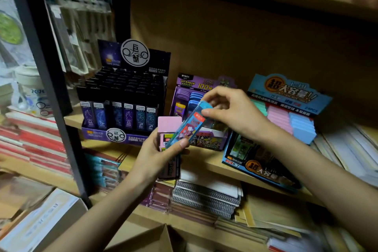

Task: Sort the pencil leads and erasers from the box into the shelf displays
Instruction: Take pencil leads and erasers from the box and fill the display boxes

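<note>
My left hand (156, 154) grips a small stack of pencil lead cases: a blue one (189, 125) on top, tilted up to the right, and a pink one (168, 129) behind it. My right hand (229, 108) pinches the upper end of the blue case. Both hands hover in front of the purple Ultraman lead display (196, 92) on the wooden shelf (206, 161). To its left stands a dark constellation lead display (122, 98), full of cases. On the right sits a blue display (290, 106) with pink, green and blue cases.
A cardboard box flap (155, 239) shows at the bottom edge. Spiral notebooks (206, 194) and paper stacks fill the lower shelf. A black upright post (49, 80) stands left, with red-edged books (34, 141) beyond it. A shelf board runs overhead.
</note>
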`<state>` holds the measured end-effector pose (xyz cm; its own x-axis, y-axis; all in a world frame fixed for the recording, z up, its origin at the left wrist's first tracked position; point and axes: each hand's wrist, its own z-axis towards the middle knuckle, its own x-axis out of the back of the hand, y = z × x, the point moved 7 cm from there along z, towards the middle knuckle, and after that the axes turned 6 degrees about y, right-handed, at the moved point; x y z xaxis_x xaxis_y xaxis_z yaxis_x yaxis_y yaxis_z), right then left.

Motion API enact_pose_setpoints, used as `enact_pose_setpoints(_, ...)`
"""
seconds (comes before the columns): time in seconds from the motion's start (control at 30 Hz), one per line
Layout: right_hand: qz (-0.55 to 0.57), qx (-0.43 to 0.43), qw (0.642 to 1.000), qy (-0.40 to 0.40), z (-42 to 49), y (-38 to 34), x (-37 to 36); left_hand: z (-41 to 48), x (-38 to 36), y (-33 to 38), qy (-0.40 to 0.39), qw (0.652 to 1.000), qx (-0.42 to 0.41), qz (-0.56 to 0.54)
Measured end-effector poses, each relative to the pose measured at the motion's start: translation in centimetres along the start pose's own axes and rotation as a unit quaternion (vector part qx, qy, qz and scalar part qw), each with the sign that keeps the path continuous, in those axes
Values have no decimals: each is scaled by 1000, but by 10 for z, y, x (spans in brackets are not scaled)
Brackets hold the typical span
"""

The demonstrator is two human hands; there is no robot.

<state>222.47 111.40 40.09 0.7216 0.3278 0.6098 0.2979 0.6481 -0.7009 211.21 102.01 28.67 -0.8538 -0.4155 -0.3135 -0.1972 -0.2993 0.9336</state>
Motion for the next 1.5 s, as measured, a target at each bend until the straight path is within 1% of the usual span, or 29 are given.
enact_pose_setpoints(0.07,7,9,1000,26,7,-3,17,-1,3,-1,8,1000,7,21)
enact_pose_setpoints(0.13,-19,26,999,34,14,-7,30,-2,6,-2,11,1000,21,20)
enact_pose_setpoints(0.23,-84,41,994,59,22,-7,43,-5,11,-3,8,998,53,-13)
enact_pose_setpoints(0.33,-168,70,979,97,26,-5,47,-8,13,-2,-3,998,62,-13)
enact_pose_setpoints(0.43,-235,96,963,86,27,3,33,-10,14,-2,-7,998,68,-13)
enact_pose_setpoints(0.53,-254,101,957,99,30,8,26,-11,15,-1,-9,998,70,-5)
enact_pose_setpoints(0.63,-251,94,957,110,35,6,26,-13,17,-1,-12,997,70,9)
enact_pose_setpoints(0.73,-250,61,962,93,37,12,23,-14,18,-2,-9,997,71,12)
enact_pose_setpoints(0.83,-285,48,955,70,33,18,15,-14,19,-2,-9,997,72,10)
enact_pose_setpoints(0.97,-370,79,924,49,30,20,6,-16,17,-2,-10,998,67,17)
enact_pose_setpoints(1.07,-429,108,896,30,29,17,0,-17,15,3,7,999,30,44)
enact_pose_setpoints(1.13,-459,102,882,24,29,15,1,-20,11,9,11,998,11,55)
enact_pose_setpoints(1.17,-463,93,881,20,27,13,2,-22,9,11,11,998,6,54)
enact_pose_setpoints(1.2,-455,88,886,17,25,10,5,-24,6,13,8,999,1,52)
enact_pose_setpoints(1.23,-424,86,901,15,21,5,8,-26,4,14,3,999,-3,54)
enact_pose_setpoints(1.3,-287,73,955,-3,7,-5,13,-30,-3,17,-14,998,-12,65)
enact_pose_setpoints(1.33,-206,56,977,-24,-4,-10,14,-31,-9,18,-24,997,-19,69)
enact_pose_setpoints(1.37,-140,37,988,-47,-16,-14,14,-32,-15,20,-33,996,-28,72)
enact_pose_setpoints(1.4,-99,21,993,-64,-27,-16,13,-32,-23,21,-41,996,-38,74)
enact_pose_setpoints(1.43,-81,14,994,-71,-38,-18,12,-32,-32,23,-52,995,-49,76)
enact_pose_setpoints(1.5,-69,12,996,-63,-54,-19,15,-30,-54,27,-79,990,-73,87)
